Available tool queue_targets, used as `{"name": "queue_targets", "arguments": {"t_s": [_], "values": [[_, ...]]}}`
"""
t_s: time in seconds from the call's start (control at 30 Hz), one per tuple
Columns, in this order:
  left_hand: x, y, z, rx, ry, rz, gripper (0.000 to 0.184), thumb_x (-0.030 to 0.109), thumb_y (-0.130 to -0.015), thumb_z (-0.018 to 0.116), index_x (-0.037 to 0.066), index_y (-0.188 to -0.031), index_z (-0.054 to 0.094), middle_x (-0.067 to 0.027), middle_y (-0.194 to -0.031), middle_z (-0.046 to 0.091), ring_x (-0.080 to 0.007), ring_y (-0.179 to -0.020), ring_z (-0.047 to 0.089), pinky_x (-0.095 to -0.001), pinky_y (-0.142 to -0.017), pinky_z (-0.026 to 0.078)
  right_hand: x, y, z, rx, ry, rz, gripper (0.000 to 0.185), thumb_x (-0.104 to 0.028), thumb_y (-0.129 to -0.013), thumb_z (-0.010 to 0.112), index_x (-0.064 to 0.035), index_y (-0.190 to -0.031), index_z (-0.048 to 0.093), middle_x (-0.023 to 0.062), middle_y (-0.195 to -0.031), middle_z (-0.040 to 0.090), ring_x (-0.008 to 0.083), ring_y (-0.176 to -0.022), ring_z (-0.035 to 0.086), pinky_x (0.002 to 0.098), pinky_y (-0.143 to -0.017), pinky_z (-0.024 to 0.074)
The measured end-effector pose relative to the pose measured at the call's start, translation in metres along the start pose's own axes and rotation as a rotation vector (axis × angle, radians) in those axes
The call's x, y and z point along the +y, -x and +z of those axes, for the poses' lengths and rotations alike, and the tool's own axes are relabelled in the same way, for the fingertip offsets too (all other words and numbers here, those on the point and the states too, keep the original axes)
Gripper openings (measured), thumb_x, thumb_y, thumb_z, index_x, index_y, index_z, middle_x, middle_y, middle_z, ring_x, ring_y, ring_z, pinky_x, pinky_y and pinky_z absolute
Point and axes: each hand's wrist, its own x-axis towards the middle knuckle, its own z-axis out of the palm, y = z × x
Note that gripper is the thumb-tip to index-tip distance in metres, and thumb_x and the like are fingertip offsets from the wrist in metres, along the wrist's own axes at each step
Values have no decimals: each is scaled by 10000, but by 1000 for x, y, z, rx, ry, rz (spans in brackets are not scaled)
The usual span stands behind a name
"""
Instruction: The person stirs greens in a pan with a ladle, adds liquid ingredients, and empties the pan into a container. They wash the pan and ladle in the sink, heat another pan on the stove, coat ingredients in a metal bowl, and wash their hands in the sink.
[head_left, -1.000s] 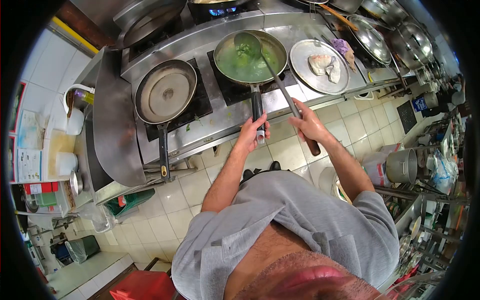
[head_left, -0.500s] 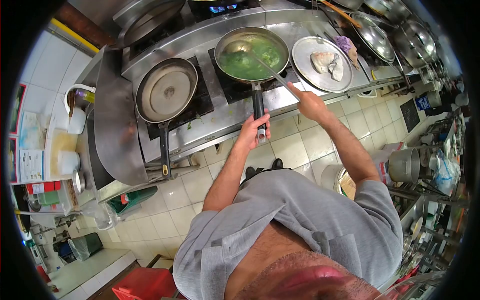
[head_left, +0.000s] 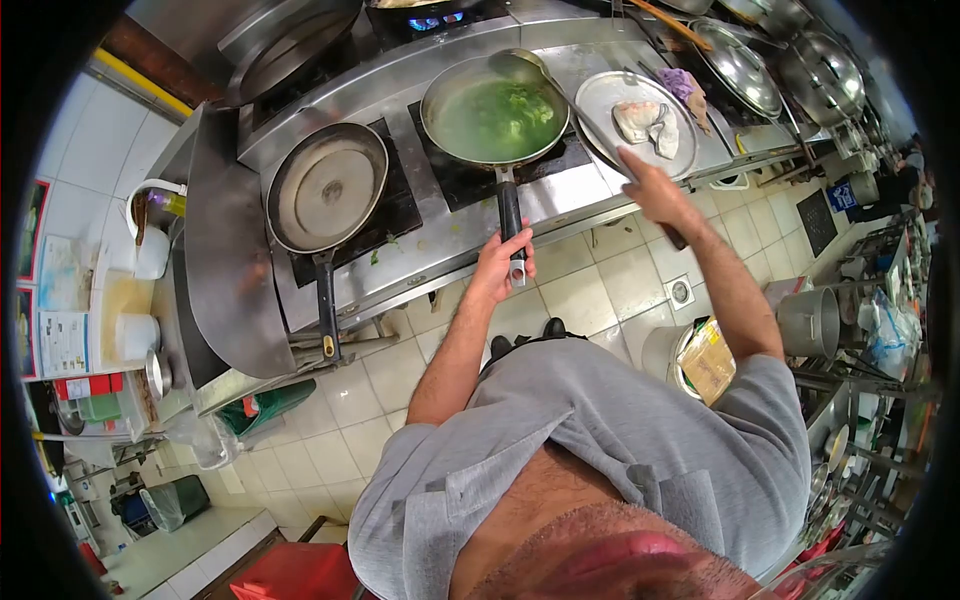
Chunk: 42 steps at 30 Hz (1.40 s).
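My left hand [head_left: 506,261] is wrapped round the black handle of a frying pan [head_left: 440,135] on the stove. Green liquid [head_left: 490,122] with leafy green pieces lies in that pan, with a haze of steam over it. My right hand [head_left: 660,188] grips the long handle of a ladle [head_left: 517,67]. The ladle's bowl is at the pan's far right rim, and its handle slants across the edge of a round metal tray [head_left: 612,92]. Pale pieces of what looks like fish [head_left: 640,122] rest on the tray.
A second frying pan [head_left: 330,190], with nothing in it, sits on the left burner, handle toward me. A purple cloth [head_left: 678,83] and a metal lid [head_left: 742,70] lie right of the tray. Behind, a blue flame [head_left: 436,22] burns. A white bucket [head_left: 668,355] stands on the floor.
The ladle's bowl has gone from inside the liquid on the left up to the far right rim. My right hand has moved right, toward the tray. My left hand keeps its hold.
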Motion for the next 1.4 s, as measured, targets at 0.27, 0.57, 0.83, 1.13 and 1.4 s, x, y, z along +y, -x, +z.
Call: {"name": "queue_targets", "arguments": {"t_s": [0.27,0.57,0.83,1.13,1.4], "values": [[-1,0,0,-3,-34,-2,397,200,-816,601,53,-1134,416,-34,-672,506,-130,-476,512,-260,-396,422,-111,10,24,-295,-1651,879,416,-93,-799,564,-55,-1175,390,-27,-586,410,70,-396,383,223,-332,314],[0,-2,-4,-35,-19,-8,378,254,-841,576,66,-1134,427,-43,-714,521,-149,-522,537,-287,-443,453,-125,19,-3,-221,-959,551,648,-74,-792,559,-95,-1359,245,2,-553,441,73,-357,404,223,-326,337],[-2,-1,-10,-36,38,17,335,342,-888,485,76,-1087,451,-75,-849,566,-192,-626,585,-315,-542,494,-88,27,26,-84,-336,374,529,-118,-819,540,-90,-1294,308,213,-775,578,330,-694,573,400,-630,427],[-23,25,-69,0,61,-94,356,398,-887,466,112,-1098,448,-66,-907,547,-194,-763,569,-343,-691,469,-48,41,52,45,-64,328,471,-107,-794,546,-22,-1218,360,246,-796,584,430,-772,555,462,-663,435],[-44,55,-96,134,-58,-102,357,355,-897,460,93,-1140,443,-64,-927,541,-202,-779,563,-345,-701,467,-43,40,48,28,-47,356,474,-136,-814,521,-103,-1254,351,240,-796,588,423,-772,557,476,-660,434]]}}
